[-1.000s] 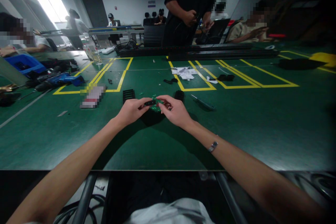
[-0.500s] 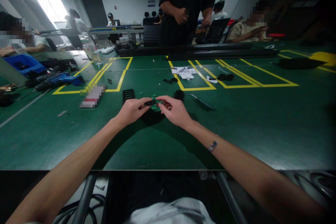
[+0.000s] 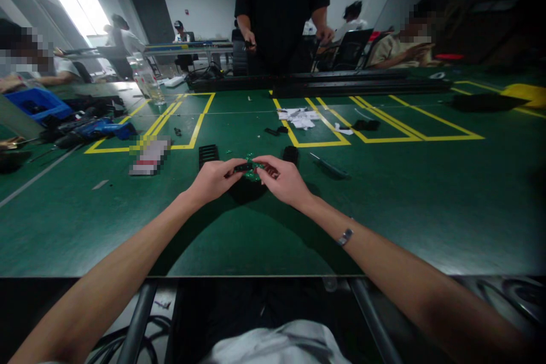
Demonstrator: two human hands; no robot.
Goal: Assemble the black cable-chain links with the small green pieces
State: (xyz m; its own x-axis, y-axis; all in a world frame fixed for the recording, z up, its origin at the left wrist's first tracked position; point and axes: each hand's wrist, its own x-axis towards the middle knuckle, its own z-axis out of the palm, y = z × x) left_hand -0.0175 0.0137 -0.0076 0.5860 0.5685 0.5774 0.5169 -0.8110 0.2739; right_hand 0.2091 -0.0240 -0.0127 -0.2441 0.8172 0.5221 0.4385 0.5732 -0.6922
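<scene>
My left hand (image 3: 214, 178) pinches one end of a small black slotted piece (image 3: 244, 167) between thumb and fingers. Close beside its other end, my right hand (image 3: 284, 180) has thumb and fingers drawn together; whatever lies in them is too small to name. Beneath and between the fingertips, shiny green bits (image 3: 252, 176) are scattered on the table. Just beyond my left hand lies a black slotted block (image 3: 208, 153), and beyond my right hand a similar dark block (image 3: 291, 154).
A screwdriver-like tool (image 3: 329, 166) lies right of my hands, a blurred phone-like object (image 3: 150, 157) left. Farther off are crumpled white paper (image 3: 301, 118), a blue power drill (image 3: 102, 128), a blue bin (image 3: 40, 103) and long black bars (image 3: 358, 84). A person in black (image 3: 284, 11) stands across the green table (image 3: 256, 239).
Both my hands keep nearly the same place and hold. Across the table, the standing person has shifted to the left and lowered one hand.
</scene>
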